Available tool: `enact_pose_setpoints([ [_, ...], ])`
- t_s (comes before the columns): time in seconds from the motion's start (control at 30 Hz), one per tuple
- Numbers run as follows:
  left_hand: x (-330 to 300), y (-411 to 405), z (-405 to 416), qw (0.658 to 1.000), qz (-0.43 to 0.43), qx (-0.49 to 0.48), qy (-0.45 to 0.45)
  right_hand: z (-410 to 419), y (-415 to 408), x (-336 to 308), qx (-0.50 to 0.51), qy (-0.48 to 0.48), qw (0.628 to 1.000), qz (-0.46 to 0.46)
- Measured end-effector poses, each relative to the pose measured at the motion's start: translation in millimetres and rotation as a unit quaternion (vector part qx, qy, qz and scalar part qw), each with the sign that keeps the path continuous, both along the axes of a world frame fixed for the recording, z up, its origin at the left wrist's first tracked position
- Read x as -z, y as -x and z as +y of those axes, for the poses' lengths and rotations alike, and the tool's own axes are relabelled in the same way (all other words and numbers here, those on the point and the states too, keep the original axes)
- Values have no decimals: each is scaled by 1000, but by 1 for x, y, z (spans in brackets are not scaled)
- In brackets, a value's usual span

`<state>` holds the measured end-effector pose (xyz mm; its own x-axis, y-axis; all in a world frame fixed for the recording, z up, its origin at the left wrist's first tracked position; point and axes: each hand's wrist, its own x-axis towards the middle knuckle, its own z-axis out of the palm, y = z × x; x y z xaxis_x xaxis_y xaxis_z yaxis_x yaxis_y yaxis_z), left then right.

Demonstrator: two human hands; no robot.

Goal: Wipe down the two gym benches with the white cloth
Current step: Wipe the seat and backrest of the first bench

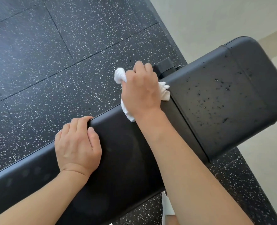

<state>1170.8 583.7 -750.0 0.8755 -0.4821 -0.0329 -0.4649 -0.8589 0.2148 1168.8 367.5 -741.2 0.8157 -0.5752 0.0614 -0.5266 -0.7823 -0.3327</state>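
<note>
Right grip curled round bunched white cloth, pressing it at far edge of black counter, just beside seam between long pad and seat pad. Cloth ends poke out at both sides of fist. Left grip holds no cloth; fingers hooked over counter's far edge, thumb on top. Seat pad flecked with dark droplets. Speckled black rubber floor beyond; pale wall top right.

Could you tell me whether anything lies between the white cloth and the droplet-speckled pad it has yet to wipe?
Nothing visible does. The right hand grips the white cloth at the gap between the two pads, and the speckled pad begins right beside it. The left hand holds the long pad's far edge, away from that path.
</note>
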Motion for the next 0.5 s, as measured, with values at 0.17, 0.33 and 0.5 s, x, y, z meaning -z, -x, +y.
enact_pose_setpoints([
  [0.17, -1, 0, 0, 1000, -1, -3, 0, 20, 86, -4, -70, -38, 990, -113],
  [0.33, -1, 0, 0, 1000, 1, -3, -2, 21, 210, 0, -116, -77, 985, -104],
  [0.5, 1, -1, 2, 1000, -1, 0, 5, 1, 187, 6, -139, -67, 981, -119],
])
